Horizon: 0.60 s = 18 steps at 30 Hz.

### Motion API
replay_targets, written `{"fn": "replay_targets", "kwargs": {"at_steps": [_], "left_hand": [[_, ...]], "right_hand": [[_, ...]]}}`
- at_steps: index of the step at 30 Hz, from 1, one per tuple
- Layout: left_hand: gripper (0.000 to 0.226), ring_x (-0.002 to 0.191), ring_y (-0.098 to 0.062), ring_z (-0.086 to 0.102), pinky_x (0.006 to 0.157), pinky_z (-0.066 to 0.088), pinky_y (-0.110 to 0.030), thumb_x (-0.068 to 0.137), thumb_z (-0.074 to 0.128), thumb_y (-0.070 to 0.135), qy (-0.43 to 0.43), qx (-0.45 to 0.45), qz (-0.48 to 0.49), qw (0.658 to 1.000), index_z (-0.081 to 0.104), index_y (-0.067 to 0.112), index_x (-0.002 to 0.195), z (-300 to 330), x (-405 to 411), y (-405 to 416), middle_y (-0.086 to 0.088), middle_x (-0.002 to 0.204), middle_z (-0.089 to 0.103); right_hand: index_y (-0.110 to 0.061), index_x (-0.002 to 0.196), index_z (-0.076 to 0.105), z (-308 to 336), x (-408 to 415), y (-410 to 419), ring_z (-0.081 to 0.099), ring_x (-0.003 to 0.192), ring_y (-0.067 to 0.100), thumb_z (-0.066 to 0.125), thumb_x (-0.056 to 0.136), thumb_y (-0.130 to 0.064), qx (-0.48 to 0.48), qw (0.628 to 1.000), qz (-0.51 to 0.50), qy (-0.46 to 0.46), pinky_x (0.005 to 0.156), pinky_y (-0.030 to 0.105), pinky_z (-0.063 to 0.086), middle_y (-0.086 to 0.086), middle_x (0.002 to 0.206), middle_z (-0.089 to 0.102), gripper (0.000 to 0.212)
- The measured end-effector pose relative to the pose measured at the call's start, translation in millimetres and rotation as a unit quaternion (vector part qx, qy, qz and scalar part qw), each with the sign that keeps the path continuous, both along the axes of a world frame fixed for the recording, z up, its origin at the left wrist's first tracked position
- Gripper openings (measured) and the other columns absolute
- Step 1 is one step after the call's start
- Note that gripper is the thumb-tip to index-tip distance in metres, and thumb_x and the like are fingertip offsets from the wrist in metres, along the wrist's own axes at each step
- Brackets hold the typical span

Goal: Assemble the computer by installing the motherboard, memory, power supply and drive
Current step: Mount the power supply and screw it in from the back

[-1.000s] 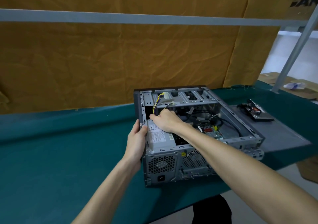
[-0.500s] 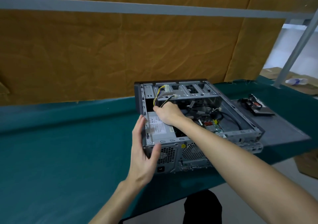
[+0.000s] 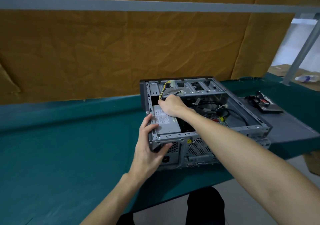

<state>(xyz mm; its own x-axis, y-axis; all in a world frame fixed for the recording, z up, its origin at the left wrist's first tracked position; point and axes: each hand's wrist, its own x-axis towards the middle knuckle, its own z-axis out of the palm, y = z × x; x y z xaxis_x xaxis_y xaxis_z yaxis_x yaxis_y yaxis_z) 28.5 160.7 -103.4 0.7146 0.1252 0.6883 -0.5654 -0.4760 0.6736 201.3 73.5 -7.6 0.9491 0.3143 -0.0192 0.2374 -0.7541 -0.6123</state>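
Head view: left hand [image 3: 149, 148] grips the perforated steel case [image 3: 195, 148] corner; right hand [image 3: 171, 106] pinches sheathed cables [image 3: 162, 90] above the boxy power supply [image 3: 166, 123].

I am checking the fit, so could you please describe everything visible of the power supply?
The power supply is a grey metal box with a white printed label on top, seated flat in the near left corner of the open computer case. The right hand rests over its far end; the left hand grips the case corner beside it.
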Motion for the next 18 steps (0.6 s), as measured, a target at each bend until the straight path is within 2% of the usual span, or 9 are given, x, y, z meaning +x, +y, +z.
{"fn": "replay_targets", "kwargs": {"at_steps": [3,5,8,10,12,18], "left_hand": [[0.055,0.154,-0.023,0.026,0.118,0.034,-0.046,0.095,0.066,0.045,0.022,-0.005,-0.029,0.999,0.046,0.019,0.138,6,-10,1,0.001,0.167,0.023],[0.042,0.15,-0.023,0.033,0.114,0.037,-0.05,0.103,0.047,0.051,0.015,-0.036,-0.009,0.999,0.052,0.022,0.133,12,-12,0,0.004,0.162,0.033],[0.046,0.143,-0.023,0.043,0.113,0.039,-0.054,0.108,0.03,0.047,0.008,-0.104,0.049,0.993,0.061,0.018,0.129,23,-5,-6,0.004,0.151,0.049],[0.048,0.145,-0.023,0.042,0.116,0.037,-0.051,0.108,0.027,0.037,-0.01,-0.097,0.079,0.992,0.064,0.011,0.126,24,4,-14,-0.001,0.148,0.052],[0.05,0.146,-0.025,0.041,0.115,0.037,-0.051,0.106,0.026,0.028,-0.037,-0.095,0.092,0.991,0.067,0.005,0.122,19,11,-16,-0.006,0.144,0.057],[0.053,0.144,-0.028,0.044,0.113,0.039,-0.054,0.106,0.025,0.028,-0.074,-0.097,0.099,0.988,0.069,0.001,0.116,10,16,-17,-0.008,0.139,0.061]], "right_hand": [[-0.014,0.056,0.039,4,-2,-2,0.04,0.05,0.025,0.048,0.101,-0.041,-0.019,0.999,0.034,-0.016,0.056,0.034,0.034,0.002,0.052,0.043,0.053],[-0.012,0.056,0.041,9,-7,-1,0.045,0.05,0.025,0.041,0.105,-0.042,-0.059,0.993,0.065,-0.08,0.053,0.033,0.031,0.004,0.054,0.048,0.058],[-0.011,0.059,0.046,17,-18,7,0.05,0.058,0.024,0.031,0.108,-0.041,-0.121,0.974,0.101,-0.163,0.055,0.035,0.029,0.005,0.062,0.052,0.059],[-0.012,0.063,0.048,17,-22,10,0.048,0.061,0.021,0.026,0.109,-0.044,-0.132,0.974,0.106,-0.147,0.064,0.038,0.034,0.005,0.067,0.052,0.06],[-0.012,0.065,0.051,14,-24,9,0.049,0.063,0.022,0.023,0.108,-0.049,-0.126,0.979,0.09,-0.133,0.067,0.038,0.034,0.006,0.07,0.055,0.063],[-0.012,0.061,0.048,6,-33,-1,0.051,0.06,0.025,0.023,0.108,-0.049,-0.11,0.977,0.081,-0.165,0.066,0.038,0.035,0.007,0.065,0.056,0.064]]}}
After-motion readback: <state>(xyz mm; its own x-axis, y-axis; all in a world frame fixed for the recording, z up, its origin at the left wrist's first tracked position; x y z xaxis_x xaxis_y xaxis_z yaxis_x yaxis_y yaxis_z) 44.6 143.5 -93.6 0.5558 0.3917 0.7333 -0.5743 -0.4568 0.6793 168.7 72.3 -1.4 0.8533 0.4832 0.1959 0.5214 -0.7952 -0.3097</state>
